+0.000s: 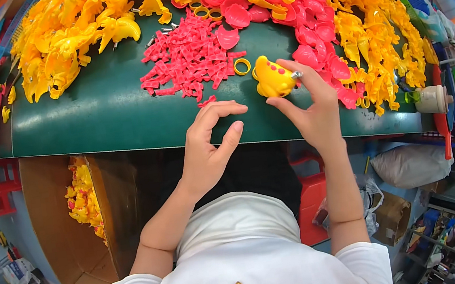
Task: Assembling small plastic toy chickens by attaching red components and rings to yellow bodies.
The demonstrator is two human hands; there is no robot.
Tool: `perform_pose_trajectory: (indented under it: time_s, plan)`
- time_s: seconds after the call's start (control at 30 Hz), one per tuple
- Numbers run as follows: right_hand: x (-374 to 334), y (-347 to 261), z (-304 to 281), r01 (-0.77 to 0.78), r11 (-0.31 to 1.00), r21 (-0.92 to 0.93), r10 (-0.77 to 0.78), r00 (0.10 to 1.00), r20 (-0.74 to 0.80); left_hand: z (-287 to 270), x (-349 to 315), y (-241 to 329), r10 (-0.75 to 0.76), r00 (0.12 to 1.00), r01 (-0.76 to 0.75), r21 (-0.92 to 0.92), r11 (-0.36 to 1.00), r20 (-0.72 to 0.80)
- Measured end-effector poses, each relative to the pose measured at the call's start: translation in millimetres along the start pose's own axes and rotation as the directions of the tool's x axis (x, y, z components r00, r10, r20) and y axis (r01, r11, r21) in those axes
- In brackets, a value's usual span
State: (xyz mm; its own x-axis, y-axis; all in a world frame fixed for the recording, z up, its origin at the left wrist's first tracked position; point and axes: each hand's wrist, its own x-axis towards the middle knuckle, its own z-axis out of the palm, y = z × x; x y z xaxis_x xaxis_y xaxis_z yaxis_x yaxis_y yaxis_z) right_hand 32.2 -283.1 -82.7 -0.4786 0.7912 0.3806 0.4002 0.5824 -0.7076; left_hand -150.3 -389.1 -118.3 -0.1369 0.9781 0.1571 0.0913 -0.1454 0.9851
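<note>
Between the thumb and fingers of my right hand (313, 108) is a yellow plastic toy figure (275, 79) with red dots, held just above the green table. A small metal piece (296, 75) sticks out of its right side. My left hand (213, 141) hovers over the table's near edge, fingers apart and holding nothing. Beyond it lies a heap of small pink plastic parts (186, 55). A yellow ring (242, 66) rests on the table just left of the figure.
Piles of yellow parts (68, 42) and pink curved shells (314, 31) cover the back of the green table (91, 123). More yellow parts (377, 51) lie at right. Below left stands a cardboard box (56, 224) with red-and-yellow pieces inside. A red stool (312, 205) is under the table.
</note>
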Motion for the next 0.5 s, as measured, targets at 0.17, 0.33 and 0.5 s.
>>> perform_pose_trajectory:
  time_s: [0.17, 0.33, 0.5]
  plan:
    - [-4.7, 8.5, 0.5, 0.04, 0.992, -0.117, -0.04, 0.999, 0.004, -0.7, -2.5, -0.5, -0.062, 0.998, 0.062, -0.064, 0.996, -0.002]
    - [-1.6, 5.3, -0.1, 0.104, 0.986, -0.13, -0.099, 0.994, 0.044, 3.3, -0.1, -4.7, -0.007, 0.999, 0.005, -0.07, 0.998, -0.035]
    - [11.2, 2.5, -2.2, 0.089, 0.982, -0.164, -0.065, 0.987, 0.146, -0.4, 3.6, 0.0, -0.062, 0.998, 0.061, -0.155, 0.986, -0.003]
